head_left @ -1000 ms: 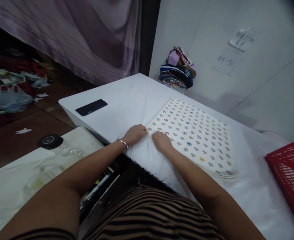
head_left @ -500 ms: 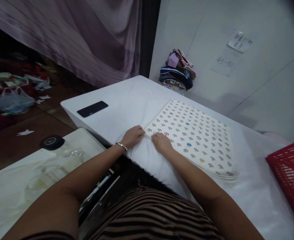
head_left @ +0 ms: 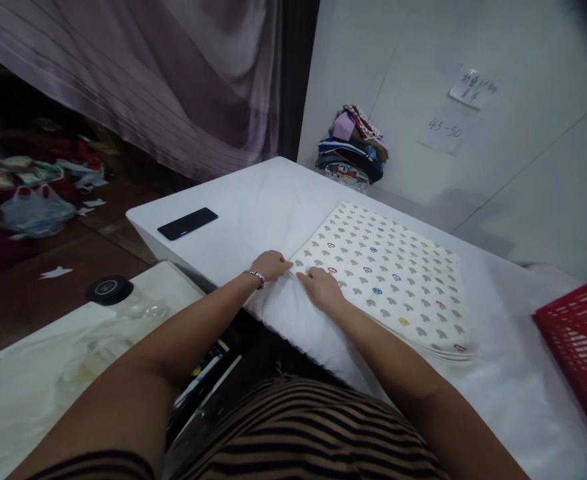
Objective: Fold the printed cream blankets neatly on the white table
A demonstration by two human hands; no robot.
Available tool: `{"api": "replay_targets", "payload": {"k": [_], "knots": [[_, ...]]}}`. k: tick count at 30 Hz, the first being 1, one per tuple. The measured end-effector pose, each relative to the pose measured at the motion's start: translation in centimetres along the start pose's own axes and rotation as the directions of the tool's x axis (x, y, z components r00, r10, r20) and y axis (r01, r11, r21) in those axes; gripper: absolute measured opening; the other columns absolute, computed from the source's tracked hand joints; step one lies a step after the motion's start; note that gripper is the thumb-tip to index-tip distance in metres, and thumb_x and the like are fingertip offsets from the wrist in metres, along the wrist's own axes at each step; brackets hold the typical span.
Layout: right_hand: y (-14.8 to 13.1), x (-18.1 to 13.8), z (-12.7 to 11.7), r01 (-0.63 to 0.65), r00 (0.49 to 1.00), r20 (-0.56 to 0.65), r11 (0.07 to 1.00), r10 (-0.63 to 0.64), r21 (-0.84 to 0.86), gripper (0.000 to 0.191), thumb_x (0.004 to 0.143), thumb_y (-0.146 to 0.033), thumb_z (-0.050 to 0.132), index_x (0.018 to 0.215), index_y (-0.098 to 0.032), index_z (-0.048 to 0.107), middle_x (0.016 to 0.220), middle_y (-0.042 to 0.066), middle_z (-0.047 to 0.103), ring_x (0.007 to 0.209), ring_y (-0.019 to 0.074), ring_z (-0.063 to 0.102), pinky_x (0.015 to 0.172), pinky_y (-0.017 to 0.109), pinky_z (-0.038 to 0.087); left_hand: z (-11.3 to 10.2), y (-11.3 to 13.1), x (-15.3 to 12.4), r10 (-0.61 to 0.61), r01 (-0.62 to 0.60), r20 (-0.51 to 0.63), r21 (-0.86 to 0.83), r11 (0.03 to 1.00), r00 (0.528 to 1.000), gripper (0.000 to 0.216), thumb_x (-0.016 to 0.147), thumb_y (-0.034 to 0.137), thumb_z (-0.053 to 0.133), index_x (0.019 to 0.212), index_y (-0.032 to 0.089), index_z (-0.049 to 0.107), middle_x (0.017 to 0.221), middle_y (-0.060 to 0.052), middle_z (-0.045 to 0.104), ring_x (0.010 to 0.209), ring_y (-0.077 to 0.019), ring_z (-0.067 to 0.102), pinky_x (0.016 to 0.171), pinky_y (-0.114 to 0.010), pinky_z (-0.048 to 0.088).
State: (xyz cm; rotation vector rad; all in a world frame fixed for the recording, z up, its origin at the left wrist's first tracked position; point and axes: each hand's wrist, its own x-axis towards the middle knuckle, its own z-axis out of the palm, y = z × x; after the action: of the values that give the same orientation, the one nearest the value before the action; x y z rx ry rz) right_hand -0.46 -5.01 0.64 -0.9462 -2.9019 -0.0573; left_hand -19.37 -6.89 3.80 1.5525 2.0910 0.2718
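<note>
A folded stack of cream cloth printed with small hearts (head_left: 388,273) lies on the white-covered table (head_left: 253,200). My left hand (head_left: 271,265), with a bracelet at the wrist, has its fingers curled and pinches the near left corner of the stack. My right hand (head_left: 323,288) rests just beside it on the same corner, fingers bent over the cloth's edge. Both hands nearly touch each other.
A black phone (head_left: 187,223) lies on the table's left part. A pile of folded colourful clothes (head_left: 354,145) sits at the far edge against the wall. A red basket (head_left: 580,347) stands at the right. A lower side surface with plastic bags and a black round object (head_left: 108,290) is at left.
Both hands stay at the cloth's near corner; my left hand has shifted slightly inward. The view has tilted a little.
</note>
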Motion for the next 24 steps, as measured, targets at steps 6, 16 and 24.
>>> {"api": "replay_targets", "payload": {"k": [6,16,24], "knots": [[-0.1,0.3,0.6,0.012,0.998,-0.057,1.000,-0.011,0.023,0.033,0.094,-0.026,0.038,0.123,-0.029,0.052,0.093,0.007,0.053,0.081,0.0203,0.046,0.066,0.029,0.033,-0.1,0.7,0.8,-0.015,0.012,0.029,0.103,0.995,0.999,0.026,0.068,0.036,0.054,0.073,0.014,0.067,0.069,-0.008,0.067,0.068,-0.0177,0.061,0.062,-0.025,0.041],[-0.5,0.4,1.1,0.022,0.978,-0.208,1.000,-0.018,0.016,0.024,0.093,-0.030,0.042,0.112,-0.030,0.057,0.084,0.003,0.052,0.075,0.0186,0.045,0.061,0.028,0.029,-1.2,0.7,1.0,-0.072,0.090,0.203,-0.082,0.993,0.977,0.025,0.070,0.033,0.050,0.052,0.016,0.051,0.045,0.000,0.049,0.042,-0.0108,0.045,0.045,-0.022,0.034],[-0.5,0.5,1.6,0.000,0.972,-0.237,0.999,0.010,0.040,0.024,0.093,-0.033,0.040,0.111,-0.030,0.057,0.084,0.003,0.052,0.075,0.0178,0.044,0.061,0.028,0.030,-1.2,-0.2,2.0,0.052,-0.046,0.177,-0.035,0.998,0.983,0.014,0.066,0.025,0.050,0.054,0.018,0.045,0.049,0.002,0.050,0.047,-0.0122,0.047,0.047,-0.023,0.034]]}}
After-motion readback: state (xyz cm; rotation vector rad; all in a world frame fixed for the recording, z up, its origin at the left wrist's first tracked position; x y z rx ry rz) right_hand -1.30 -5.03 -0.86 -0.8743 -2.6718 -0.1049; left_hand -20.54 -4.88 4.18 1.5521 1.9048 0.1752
